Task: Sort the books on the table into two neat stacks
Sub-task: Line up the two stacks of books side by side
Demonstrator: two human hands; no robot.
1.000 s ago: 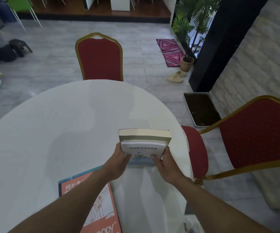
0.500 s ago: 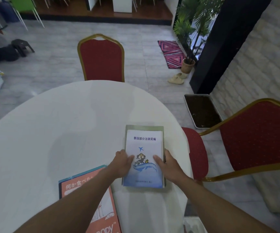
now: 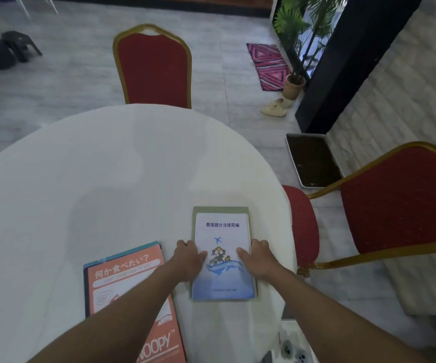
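Note:
A white-and-blue book (image 3: 222, 231) with a plane and whale on its cover lies flat on a slightly larger olive-green book (image 3: 219, 209), forming a small stack near the right edge of the round white table (image 3: 93, 184). My left hand (image 3: 189, 256) presses the stack's left side and my right hand (image 3: 257, 258) its right side, thumbs resting on the cover. To the left lies a second stack topped by an orange book (image 3: 130, 289), partly hidden under my left forearm.
A red chair with a gold frame (image 3: 154, 66) stands at the table's far side, another red chair (image 3: 400, 203) at the right. On the floor are a tray of soil (image 3: 313, 159), a potted plant (image 3: 294, 86) and a patterned rug (image 3: 269, 65).
The two-book stack, held tilted up on its near edge a second ago, now lies flat on the table. Both hands stay on its sides.

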